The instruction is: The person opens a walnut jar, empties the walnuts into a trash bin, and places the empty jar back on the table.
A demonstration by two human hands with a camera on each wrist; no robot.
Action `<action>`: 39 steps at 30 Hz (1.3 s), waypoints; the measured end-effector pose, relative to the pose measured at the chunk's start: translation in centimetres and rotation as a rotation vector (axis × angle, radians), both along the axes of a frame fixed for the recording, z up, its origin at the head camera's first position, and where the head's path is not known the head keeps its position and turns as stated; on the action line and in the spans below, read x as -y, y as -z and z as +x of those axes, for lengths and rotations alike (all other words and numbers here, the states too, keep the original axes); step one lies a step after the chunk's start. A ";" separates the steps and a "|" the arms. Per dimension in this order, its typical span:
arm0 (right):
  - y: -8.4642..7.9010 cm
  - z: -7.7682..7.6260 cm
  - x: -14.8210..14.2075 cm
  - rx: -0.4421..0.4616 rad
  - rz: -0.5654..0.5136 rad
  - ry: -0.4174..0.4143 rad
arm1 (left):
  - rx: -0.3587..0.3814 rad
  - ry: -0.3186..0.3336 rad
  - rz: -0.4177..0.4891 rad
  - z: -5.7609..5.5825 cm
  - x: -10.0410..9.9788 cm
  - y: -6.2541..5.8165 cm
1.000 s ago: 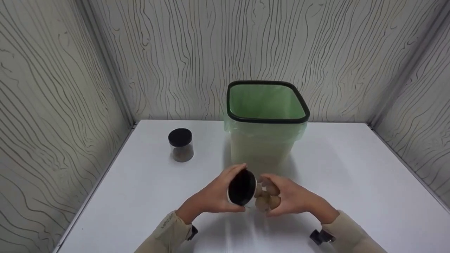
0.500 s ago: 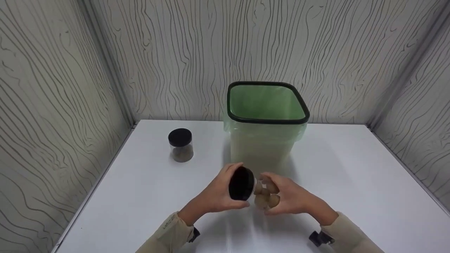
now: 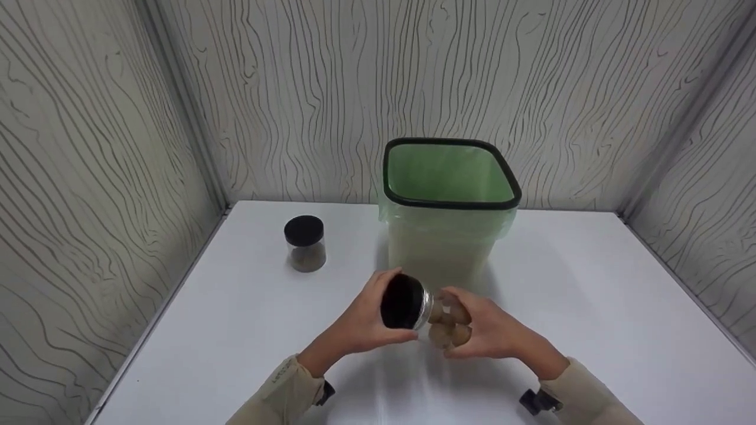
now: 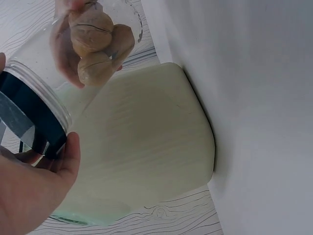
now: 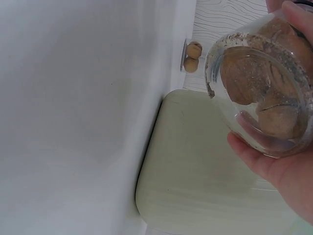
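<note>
Both hands hold a clear jar [image 4: 105,49] of walnuts tilted onto its side, in front of the bin. My left hand [image 3: 369,319] curls its fingers and thumb round the black lid [image 3: 403,302]. A clear ribbed neck shows just beside the lid's edge. Around the lower body of the jar my right hand [image 3: 487,324] wraps its fingers and thumb. Several brown walnuts [image 5: 276,117] lie toward the jar's base, with crumbs stuck along the bottom rim in the right wrist view.
A second clear jar [image 3: 307,258] with a black lid and walnuts inside stands upright at the back left of the white table [image 3: 236,330]. A pale bin [image 3: 440,248] with a green liner and black rim stands behind the hands. Wood-patterned panels [image 3: 354,88] enclose the table.
The left hand and lid have risen slightly and turned, and more of the clear neck now shows beside the lid. The right hand has barely moved.
</note>
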State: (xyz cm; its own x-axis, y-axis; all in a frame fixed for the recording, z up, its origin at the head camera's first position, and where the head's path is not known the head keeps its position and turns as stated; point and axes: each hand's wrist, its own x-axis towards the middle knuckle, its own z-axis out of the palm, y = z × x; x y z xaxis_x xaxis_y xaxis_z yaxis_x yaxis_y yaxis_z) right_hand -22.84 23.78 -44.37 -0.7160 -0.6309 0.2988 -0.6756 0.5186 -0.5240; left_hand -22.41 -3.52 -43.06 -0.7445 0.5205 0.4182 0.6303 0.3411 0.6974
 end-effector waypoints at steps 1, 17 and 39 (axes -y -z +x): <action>0.0 0.0 -0.1 -0.004 -0.002 0.000 | 0.002 -0.002 0.002 0.0 0.1 0.0; -0.7 0.3 -0.5 0.052 -0.016 0.047 | 0.025 -0.012 -0.029 -0.5 0.9 0.4; -1.0 0.2 -1.6 0.070 -0.063 0.082 | 0.041 -0.064 -0.201 -1.2 3.7 1.3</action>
State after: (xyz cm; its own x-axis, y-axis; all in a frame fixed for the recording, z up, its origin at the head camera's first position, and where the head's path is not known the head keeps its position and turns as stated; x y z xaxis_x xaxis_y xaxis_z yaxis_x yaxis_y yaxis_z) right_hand -22.63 25.33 -43.35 -0.7848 -0.5510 0.2837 -0.5931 0.5351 -0.6015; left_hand -23.66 -7.21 -44.32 -0.7927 0.5417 0.2796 0.5757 0.5144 0.6355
